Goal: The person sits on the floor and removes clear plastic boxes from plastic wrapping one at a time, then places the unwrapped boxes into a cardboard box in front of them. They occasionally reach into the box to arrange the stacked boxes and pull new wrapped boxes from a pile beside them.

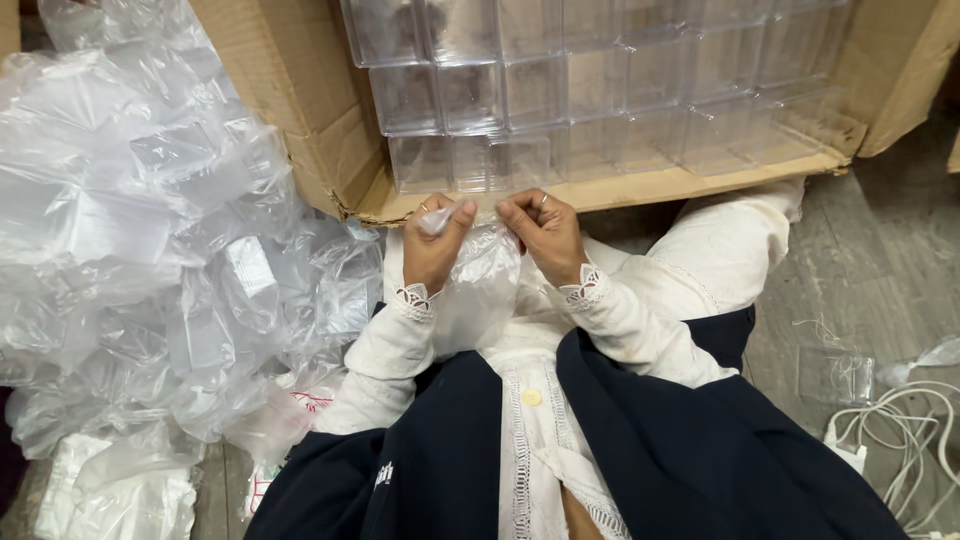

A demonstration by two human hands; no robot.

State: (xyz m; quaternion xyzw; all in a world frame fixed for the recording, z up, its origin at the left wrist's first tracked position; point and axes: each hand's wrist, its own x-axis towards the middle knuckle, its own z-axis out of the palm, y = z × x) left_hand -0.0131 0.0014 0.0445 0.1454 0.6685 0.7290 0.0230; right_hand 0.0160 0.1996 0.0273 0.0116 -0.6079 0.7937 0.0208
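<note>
Left hand: the left hand [434, 243] is curled, thumb and fingers pinching the top edge of a thin, clear, crinkled plastic bag [478, 290].
Right hand: the right hand [546, 232] is curled, fingertips pinched on the same top edge, just beside the left hand's pinch; a ring shows on one finger.
Bag: hangs down from the two pinches, between the white lace-trimmed cuffs [583, 289], over the lap.
Beyond the grip: an open brown cardboard box [300, 90] lying on its side, stacked with clear, square, hard plastic boxes [560, 90] in rows; its lower flap sits just past the knuckles.
Left of the grip: a large loose heap of clear plastic bags and wrapped boxes [160, 250] on the floor.
Right of the grip, well apart: white cables [900, 425] and one clear plastic piece [835, 375] on grey floorboards.
</note>
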